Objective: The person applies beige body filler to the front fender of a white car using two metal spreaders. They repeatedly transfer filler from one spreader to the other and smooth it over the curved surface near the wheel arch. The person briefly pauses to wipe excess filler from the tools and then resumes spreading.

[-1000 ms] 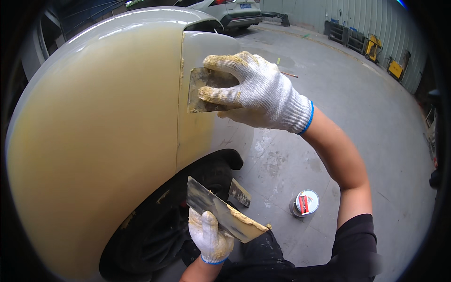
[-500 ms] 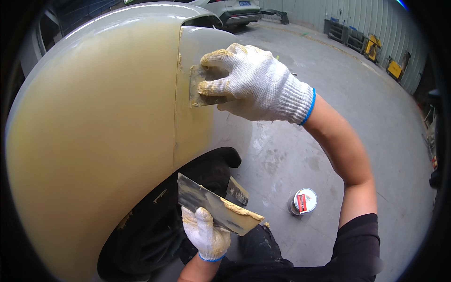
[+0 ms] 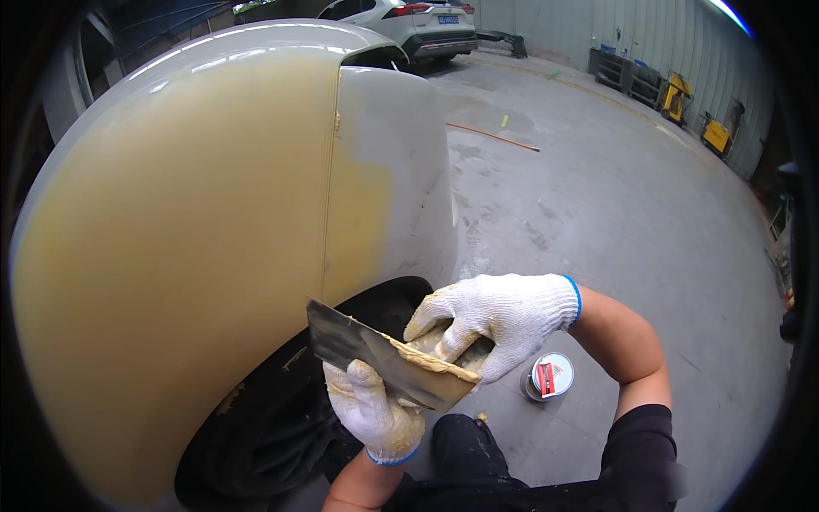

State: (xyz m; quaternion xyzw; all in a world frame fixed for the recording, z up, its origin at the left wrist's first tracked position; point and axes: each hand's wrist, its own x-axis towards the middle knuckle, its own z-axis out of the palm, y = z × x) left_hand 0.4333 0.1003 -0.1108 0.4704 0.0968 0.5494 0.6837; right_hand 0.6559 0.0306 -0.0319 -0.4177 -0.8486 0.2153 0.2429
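My gloved left hand [image 3: 375, 414] grips a wide, dark putty knife [image 3: 367, 346] in front of the wheel arch, its blade tilted down to the right. A ridge of yellowish putty [image 3: 426, 357] runs along the blade's upper edge. My gloved right hand [image 3: 503, 320] is closed on a smaller putty spreader [image 3: 484, 348] right against that edge; the big blade hides much of it. Both gloves are smeared with putty. To the left stands a car body panel [image 3: 196, 205] with a broad yellow-beige filled area, crossing a vertical seam onto the grey bumper section [image 3: 418, 162].
Beneath the panel is a dark wheel arch [image 3: 256, 435]. A can with a red and white lid [image 3: 552, 375] stands on the grey floor below my right forearm. Farther off are an orange rod [image 3: 495, 136], a white car [image 3: 435, 30] and yellow equipment [image 3: 676, 96] by the wall.
My right hand has come away from the panel's seam with its spreader and moved down to the putty on the blade in my left hand. The left hand has barely moved.
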